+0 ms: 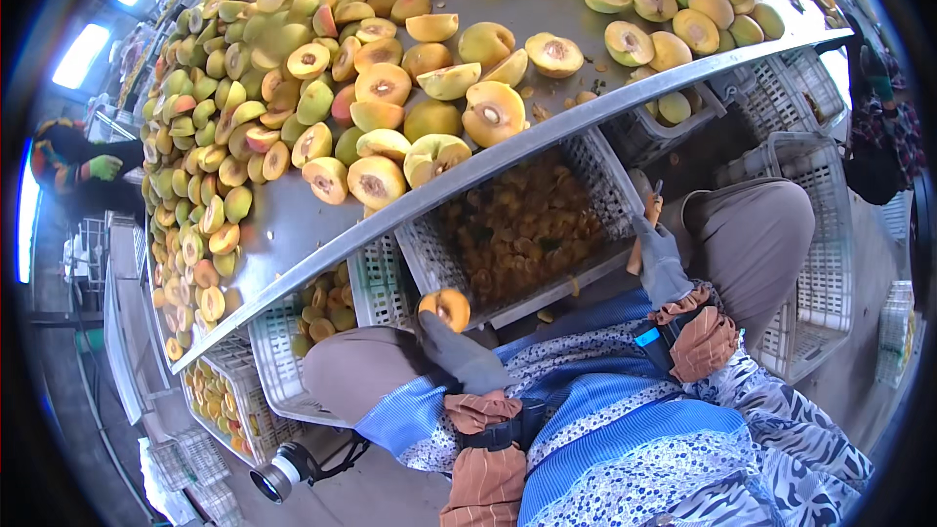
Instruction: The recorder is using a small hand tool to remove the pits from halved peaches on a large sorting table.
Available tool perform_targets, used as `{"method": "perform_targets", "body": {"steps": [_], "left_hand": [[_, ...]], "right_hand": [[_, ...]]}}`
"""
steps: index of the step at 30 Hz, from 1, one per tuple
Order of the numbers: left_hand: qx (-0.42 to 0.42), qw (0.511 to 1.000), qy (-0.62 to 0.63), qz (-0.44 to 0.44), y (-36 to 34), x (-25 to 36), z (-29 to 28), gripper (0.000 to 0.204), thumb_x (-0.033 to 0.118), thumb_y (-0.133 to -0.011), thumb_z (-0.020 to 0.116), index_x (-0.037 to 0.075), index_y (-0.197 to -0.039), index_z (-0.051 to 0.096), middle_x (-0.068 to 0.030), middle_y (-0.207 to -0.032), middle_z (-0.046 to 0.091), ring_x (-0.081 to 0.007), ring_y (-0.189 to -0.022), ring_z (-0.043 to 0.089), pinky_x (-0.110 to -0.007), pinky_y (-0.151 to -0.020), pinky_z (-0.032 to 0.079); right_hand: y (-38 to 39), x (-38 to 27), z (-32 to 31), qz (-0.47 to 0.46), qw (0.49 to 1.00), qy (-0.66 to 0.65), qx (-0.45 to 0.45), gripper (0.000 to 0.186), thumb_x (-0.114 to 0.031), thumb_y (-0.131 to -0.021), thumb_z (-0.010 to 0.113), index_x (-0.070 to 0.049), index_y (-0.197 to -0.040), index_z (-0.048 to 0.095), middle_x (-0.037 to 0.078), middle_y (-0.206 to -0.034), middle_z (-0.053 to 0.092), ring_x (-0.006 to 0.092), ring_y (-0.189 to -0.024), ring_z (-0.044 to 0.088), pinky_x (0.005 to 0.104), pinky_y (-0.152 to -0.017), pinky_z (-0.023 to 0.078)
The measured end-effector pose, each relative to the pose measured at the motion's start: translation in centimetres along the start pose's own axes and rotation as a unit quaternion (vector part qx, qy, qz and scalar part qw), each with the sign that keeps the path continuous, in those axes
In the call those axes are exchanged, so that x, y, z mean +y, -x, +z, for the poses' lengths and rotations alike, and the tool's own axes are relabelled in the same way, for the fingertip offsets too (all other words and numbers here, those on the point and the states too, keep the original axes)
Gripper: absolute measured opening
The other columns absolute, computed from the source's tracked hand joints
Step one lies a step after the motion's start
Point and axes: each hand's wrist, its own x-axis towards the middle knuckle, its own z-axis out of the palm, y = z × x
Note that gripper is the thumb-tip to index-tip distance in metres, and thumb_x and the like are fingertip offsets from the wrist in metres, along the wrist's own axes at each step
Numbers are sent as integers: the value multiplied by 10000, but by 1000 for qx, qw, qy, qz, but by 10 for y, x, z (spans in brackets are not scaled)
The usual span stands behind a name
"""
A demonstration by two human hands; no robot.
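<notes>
- Stretching across the upper part of the view, a metal table (293,224) slanted with its raised edge facing the person.
- A broad heap of halved fruit (264,39), yellow, green and blushed red, covered much of that table; many cut faces pointed up, some with a stone or hollow at the centre.
- A blue patterned apron (625,449) covered the seated person's lap, between two knees in grey-brown trousers (756,224).
- Just below the table edge, between the knees, a pale slatted crate (607,176) held a mass of brownish-orange pieces (527,234).
- To the left, another white crate (278,351) stood partly under the table with fruit inside; a tall light crate (820,176) stood beyond the right knee.
- At the left rim, well apart from the person's own hands, a co-worker's green-gloved hand (101,168) showed.
- The left hand (454,349), in a grey glove, was above the left thigh with its fingers closed on a fruit half.
- The right hand (664,259), gloved alike, was beside the right thigh, near the crate's right corner, wrapped round a slim tool.
- That fruit half (447,308) sat at the left fingertips, its orange cut face in view, near the crate's left wall.
- The tool (636,246) had a tan handle; its working end was too small to make out.
</notes>
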Motion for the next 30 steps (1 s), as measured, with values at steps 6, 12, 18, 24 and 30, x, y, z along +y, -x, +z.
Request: {"method": "perform_targets", "body": {"steps": [6, 12, 18, 24, 30], "left_hand": [[30, 966, 228, -117, 9, 40, 9, 401, 318, -904, 414, -25, -1099, 488, -111, -1062, 511, -185, -947, 505, -289, -837, 407], [-68, 909, 368, -184, 5, 63, 10, 484, 400, -917, 372, 2, -1189, 420, -130, -1119, 505, -219, -977, 531, -310, -804, 452], [-52, 916, 341, -205, 7, 56, 16, 456, 424, -931, 273, 65, -1164, 430, -89, -1085, 508, -195, -974, 512, -303, -822, 439], [-99, 926, 324, -166, 15, 64, 22, 449, 364, -938, 226, 30, -1122, 463, -104, -1058, 527, -197, -959, 516, -298, -849, 416], [-133, 919, 346, -133, 25, 64, 22, 437, 355, -936, 248, 26, -1119, 470, -118, -1039, 541, -204, -952, 522, -298, -849, 417]], "right_hand": [[45, -29, 13, -281, 958, 49, -26, 134, -106, -824, 562, -23, -929, 569, -45, -690, 493, 30, -557, 409, 178, -485, 316], [88, -61, 47, -91, 946, 56, -306, 206, -103, -830, 555, -25, -1014, 504, -35, -705, 491, 30, -592, 428, 193, -510, 365], [91, -52, 57, -224, 838, 205, -453, 350, -259, -862, 520, 26, -1054, 450, 195, -765, 576, 322, -669, 582, 360, -558, 432], [98, -53, 50, -298, 769, 319, -468, 286, -257, -862, 497, 3, -957, 425, 229, -666, 555, 393, -625, 553, 436, -526, 413], [111, -58, 40, -317, 770, 350, -429, 270, -274, -866, 479, -17, -923, 419, 221, -664, 561, 387, -628, 557, 439, -529, 419]]}}
